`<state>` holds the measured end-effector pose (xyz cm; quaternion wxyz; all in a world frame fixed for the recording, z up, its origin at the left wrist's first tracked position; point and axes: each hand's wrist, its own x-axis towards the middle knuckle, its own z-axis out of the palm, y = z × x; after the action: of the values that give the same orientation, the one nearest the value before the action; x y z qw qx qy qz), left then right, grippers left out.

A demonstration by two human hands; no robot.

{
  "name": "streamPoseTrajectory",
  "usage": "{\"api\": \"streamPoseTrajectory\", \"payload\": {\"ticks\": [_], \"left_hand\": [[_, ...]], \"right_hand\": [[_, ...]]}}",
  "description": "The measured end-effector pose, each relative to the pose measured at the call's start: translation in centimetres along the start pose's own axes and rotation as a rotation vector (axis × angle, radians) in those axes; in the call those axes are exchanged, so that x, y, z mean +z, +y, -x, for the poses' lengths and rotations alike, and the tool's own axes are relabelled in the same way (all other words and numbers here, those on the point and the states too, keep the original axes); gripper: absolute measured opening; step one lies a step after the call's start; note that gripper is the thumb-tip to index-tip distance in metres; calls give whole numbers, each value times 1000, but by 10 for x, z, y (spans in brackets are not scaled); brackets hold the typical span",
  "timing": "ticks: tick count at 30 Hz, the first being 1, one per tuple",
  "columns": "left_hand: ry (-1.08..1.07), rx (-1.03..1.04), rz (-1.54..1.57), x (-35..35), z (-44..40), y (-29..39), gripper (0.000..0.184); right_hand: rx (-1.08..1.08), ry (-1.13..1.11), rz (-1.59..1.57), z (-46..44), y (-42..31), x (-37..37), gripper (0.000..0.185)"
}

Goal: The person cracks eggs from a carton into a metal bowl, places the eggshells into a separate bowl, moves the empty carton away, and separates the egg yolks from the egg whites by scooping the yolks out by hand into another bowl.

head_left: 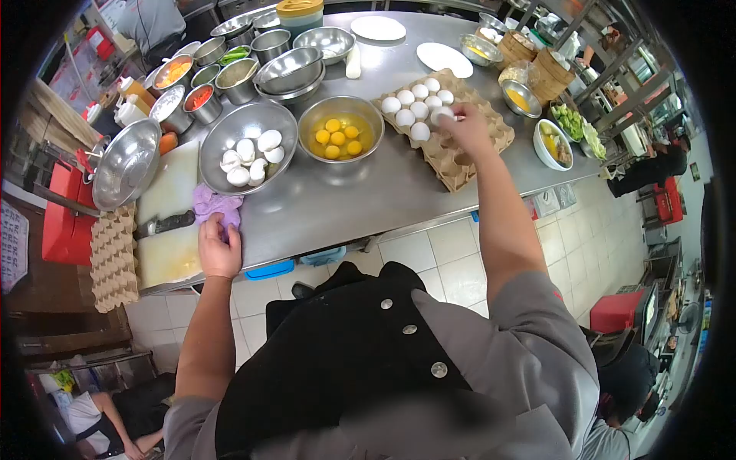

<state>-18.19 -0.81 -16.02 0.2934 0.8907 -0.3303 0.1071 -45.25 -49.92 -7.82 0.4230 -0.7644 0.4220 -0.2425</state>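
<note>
Right hand [470,127], at the wearer's one o'clock, grasped an egg [441,116] at the cardboard tray [498,135], where too hard a pinch could have cracked its shell.

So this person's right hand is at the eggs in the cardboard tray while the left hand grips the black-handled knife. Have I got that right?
Not quite: the head view shows the left hand at the purple cloth, not gripping the black-handled knife. The right hand is at the eggs in the cardboard tray.
</note>
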Motion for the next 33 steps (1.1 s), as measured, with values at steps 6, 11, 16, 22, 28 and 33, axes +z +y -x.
{"api": "streamPoseTrajectory", "payload": {"ticks": [6, 11, 16, 22, 28, 33], "left_hand": [[12, 0, 31, 7, 2, -5, 30], [-15, -7, 30, 6, 1, -2, 30], [2, 1, 36, 8, 1, -5, 31], [8, -10, 32, 8, 2, -6, 30], [19, -1, 13, 8, 2, -6, 30], [33, 22, 26, 6, 1, -6, 30]], "right_hand": [[273, -193, -1325, 90, -19, -14, 41], [98, -290, -140, 150, -1, 5, 52], [-215, -44, 198, 201, 16, 22, 56], [-236, 6, 276, 186, 34, 43, 53], [23, -216, -431, 81, -49, 52, 53], [-148, -226, -137, 27, -97, 97, 51]]}}
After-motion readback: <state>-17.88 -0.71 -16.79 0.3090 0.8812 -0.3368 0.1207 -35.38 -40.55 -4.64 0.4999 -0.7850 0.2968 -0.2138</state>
